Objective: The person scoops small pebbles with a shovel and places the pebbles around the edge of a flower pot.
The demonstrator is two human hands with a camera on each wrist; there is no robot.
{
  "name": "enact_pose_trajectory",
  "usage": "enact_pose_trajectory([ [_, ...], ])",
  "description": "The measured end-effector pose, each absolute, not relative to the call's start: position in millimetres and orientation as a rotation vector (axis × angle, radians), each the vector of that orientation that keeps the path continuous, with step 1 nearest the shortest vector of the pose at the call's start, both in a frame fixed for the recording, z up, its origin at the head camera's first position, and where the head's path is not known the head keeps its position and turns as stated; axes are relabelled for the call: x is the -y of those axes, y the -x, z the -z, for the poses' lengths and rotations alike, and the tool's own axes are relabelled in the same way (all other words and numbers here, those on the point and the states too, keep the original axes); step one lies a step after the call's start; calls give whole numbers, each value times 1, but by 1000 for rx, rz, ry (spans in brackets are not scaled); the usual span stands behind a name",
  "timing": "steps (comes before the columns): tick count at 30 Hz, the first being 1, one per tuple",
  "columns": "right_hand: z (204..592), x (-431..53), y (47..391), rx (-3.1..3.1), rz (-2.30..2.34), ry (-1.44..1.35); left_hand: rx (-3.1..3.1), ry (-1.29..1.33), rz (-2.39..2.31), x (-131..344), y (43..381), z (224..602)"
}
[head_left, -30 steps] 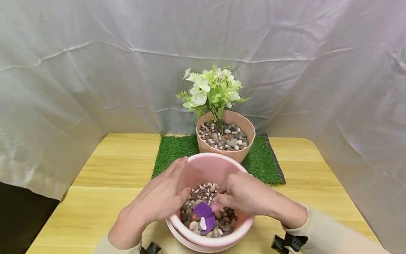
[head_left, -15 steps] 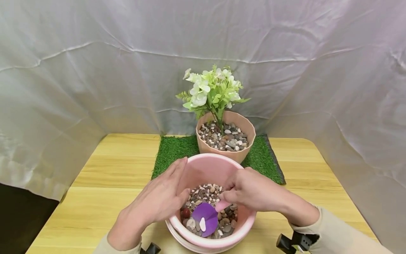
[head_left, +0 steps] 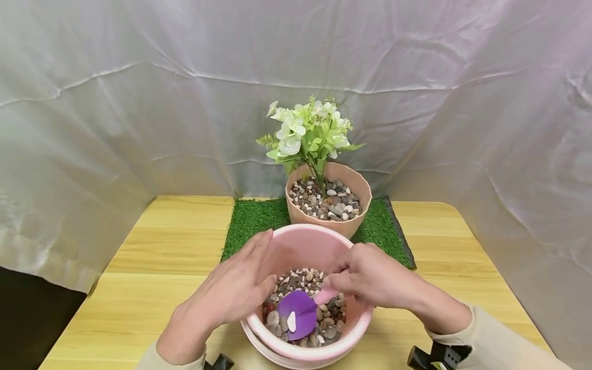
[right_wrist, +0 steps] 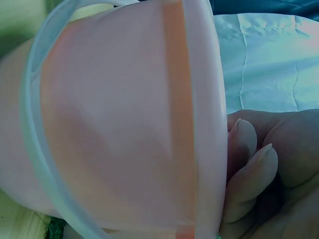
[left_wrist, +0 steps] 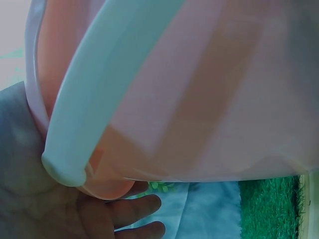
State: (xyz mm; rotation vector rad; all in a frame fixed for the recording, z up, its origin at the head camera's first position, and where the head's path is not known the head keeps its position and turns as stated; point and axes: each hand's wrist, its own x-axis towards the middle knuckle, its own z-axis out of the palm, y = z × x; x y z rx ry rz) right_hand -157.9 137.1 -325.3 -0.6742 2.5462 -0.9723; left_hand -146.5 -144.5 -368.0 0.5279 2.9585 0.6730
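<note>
In the head view, a pink bucket (head_left: 300, 248) stands on the table with pebbles (head_left: 330, 333) in its bottom. My left hand (head_left: 231, 288) holds its left rim, thumb on the inner side and fingers outside; the left wrist view shows those fingers by the hinge of the white handle (left_wrist: 94, 89). Inside the bucket, my right hand (head_left: 379, 277) grips the pink handle of a toy shovel (head_left: 305, 311). A white pebble (head_left: 291, 321) lies on its purple blade, which is over the stones. The right wrist view shows curled fingers (right_wrist: 251, 184) beyond the rim; the shovel is hidden there.
Right behind the bucket, a peach flowerpot (head_left: 358, 218) with pebbles and white artificial flowers (head_left: 314, 128) stands on a green turf mat (head_left: 252, 221). The wooden table (head_left: 171, 246) is surrounded by grey cloth (head_left: 185, 113) at the back and sides.
My right hand has moved to the right with the shovel. A reddish stone has gone from the blade to the stones left of it. My left hand has stayed in place.
</note>
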Motion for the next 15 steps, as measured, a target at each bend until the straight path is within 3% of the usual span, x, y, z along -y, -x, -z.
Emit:
enact_pose_trajectory([
  [15,330,-154,144,-2501,1139,627,-2965,-536,-674,143,147,368],
])
